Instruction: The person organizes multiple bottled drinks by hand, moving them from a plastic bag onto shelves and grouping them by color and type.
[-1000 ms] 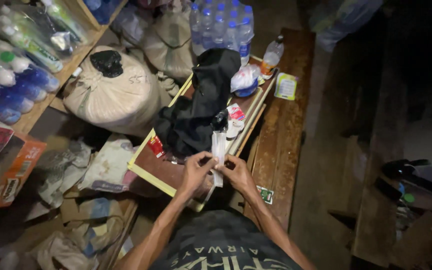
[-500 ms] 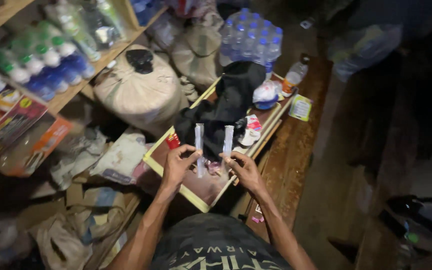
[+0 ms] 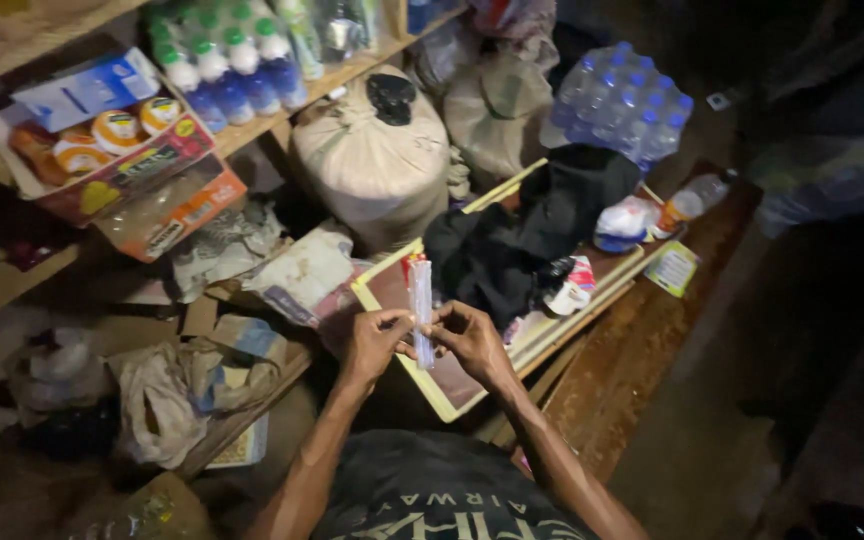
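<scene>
Wooden tray [image 3: 452,395] – black cloth [image 3: 522,240]

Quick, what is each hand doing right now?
Left hand: closed, pinching the long clear plastic packet.
Right hand: closed, pinching the same packet from the other side.

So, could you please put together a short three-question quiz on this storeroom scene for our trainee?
1. True or false: both hands pinch one narrow clear plastic packet.
2. What lies on the yellow-edged tray beyond the hands? A) dark cloth B) a hammer C) a plate
3. What stands wrapped behind the tray, top right?

Key:
1. True: left hand and right hand both grip it.
2. A, the dark cloth.
3. A pack of water bottles.
</scene>
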